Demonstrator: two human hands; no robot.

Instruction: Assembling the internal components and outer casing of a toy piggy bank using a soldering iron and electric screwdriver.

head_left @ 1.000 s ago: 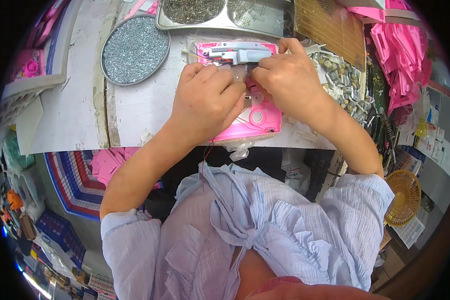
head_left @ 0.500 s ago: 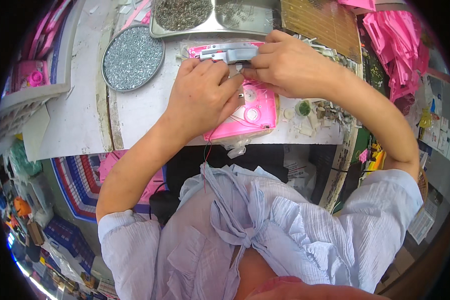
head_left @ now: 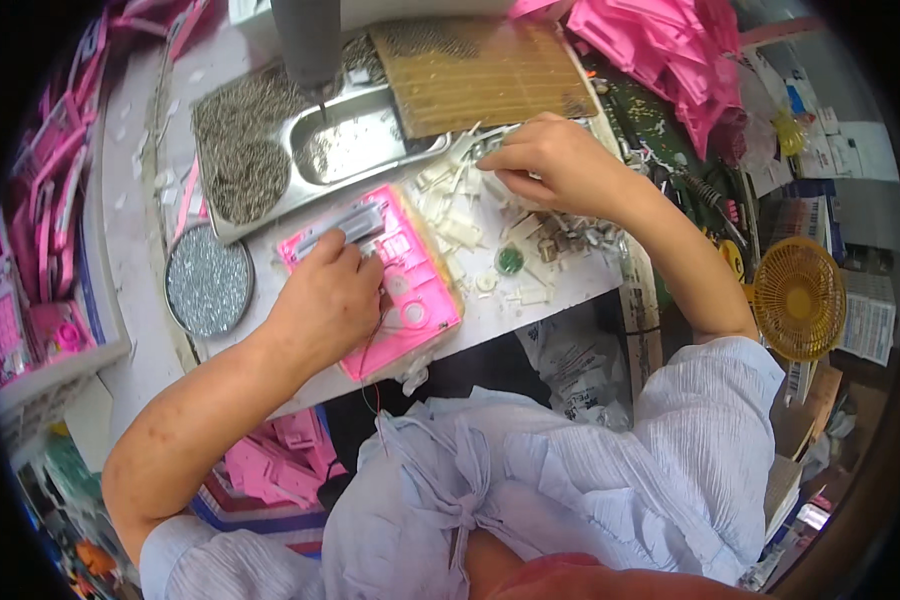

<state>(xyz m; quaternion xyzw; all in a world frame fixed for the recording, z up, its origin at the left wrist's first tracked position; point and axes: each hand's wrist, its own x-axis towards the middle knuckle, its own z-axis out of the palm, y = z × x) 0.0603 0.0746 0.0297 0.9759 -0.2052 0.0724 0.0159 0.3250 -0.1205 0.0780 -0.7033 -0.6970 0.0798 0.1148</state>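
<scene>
Screws are sitting heaped in the round tin lid [head_left: 208, 280] at the far left of the counter [head_left: 120, 230], right at the edge of things — a careless elbow there could be scattering them across the floor. Just right of it, the left hand [head_left: 322, 300] is pressing down flat on the pink plastic casing [head_left: 410, 290], fingers curled over the grey metal piece [head_left: 342, 226] that is lying across its upper end; whether those fingers are actually gripping the grey piece I cannot tell. The casing is lying near the counter's front edge, tilted, with thin red wires [head_left: 370, 375] trailing off it toward the person's shirt — a tug there could be pulling a wire loose or dragging the casing off the edge. Behind it, the steel tray [head_left: 360, 150] of small screws is standing under a hanging tool [head_left: 308, 45], well clear for now. Moving right, the right hand [head_left: 555, 165] is reaching into the pile of small white plastic parts [head_left: 460, 215], fingers pinched narrow as if picking one out — what it is holding is hidden. Those pieces are lying jumbled with tiny metal bits [head_left: 570, 235], so grabbing the wrong one, or flicking neighbours off the counter, looks like the real risk here.
</scene>
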